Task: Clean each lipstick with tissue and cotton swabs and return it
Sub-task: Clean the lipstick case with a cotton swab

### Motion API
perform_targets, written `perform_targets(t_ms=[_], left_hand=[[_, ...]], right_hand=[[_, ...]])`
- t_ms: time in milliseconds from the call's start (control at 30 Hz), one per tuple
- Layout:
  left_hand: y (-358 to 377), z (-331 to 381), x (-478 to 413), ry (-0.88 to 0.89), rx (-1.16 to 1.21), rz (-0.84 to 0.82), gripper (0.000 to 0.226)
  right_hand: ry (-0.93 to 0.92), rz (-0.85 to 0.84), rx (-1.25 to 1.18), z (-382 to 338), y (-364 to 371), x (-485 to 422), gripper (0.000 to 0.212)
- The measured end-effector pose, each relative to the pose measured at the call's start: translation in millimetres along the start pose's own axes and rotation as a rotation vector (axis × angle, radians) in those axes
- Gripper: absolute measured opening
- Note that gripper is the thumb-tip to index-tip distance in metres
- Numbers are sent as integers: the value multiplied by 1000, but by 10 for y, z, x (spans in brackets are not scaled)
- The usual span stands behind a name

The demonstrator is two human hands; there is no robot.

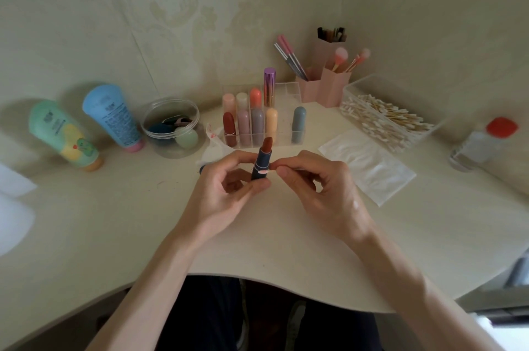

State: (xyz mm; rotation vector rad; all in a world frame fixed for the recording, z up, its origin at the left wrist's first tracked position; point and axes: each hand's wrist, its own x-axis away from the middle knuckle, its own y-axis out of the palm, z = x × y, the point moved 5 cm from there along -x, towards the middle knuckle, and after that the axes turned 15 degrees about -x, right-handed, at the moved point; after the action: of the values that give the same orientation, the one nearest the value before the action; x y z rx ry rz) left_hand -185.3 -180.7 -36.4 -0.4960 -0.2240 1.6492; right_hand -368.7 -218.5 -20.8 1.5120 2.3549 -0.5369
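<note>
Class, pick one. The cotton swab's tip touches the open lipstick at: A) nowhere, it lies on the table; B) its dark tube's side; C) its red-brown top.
B: the right hand pinches the cotton swab, tip against the dark tube of the lipstick in the left hand.

A cream table (286, 236) with a curved front edge carries 2 tubes at the left, a green tube (64, 135) and a blue tube (113, 117), then a round clear tub (160, 147), a stained tissue (213, 141), a clear lipstick organizer (284, 118), pink brush holders (335, 87), a clear box of cotton swabs (360, 87), a flat clear packet (369, 164) and a red-capped bottle (483, 141)
</note>
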Motion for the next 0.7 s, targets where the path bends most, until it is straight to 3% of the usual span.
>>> perform_targets(t_ms=[133,367,500,700], left_hand=[[18,39,-10,97,-37,-36,29],[12,59,17,44,51,-25,25],[23,75,27,3,17,-22,42],[9,38,4,20,-29,-8,26]], right_hand=[[-15,8,-1,-7,-19,0,17],[-12,25,0,-3,-38,1,15],[-11,23,2,0,-27,-1,14],[-10,5,5,0,-12,1,15]])
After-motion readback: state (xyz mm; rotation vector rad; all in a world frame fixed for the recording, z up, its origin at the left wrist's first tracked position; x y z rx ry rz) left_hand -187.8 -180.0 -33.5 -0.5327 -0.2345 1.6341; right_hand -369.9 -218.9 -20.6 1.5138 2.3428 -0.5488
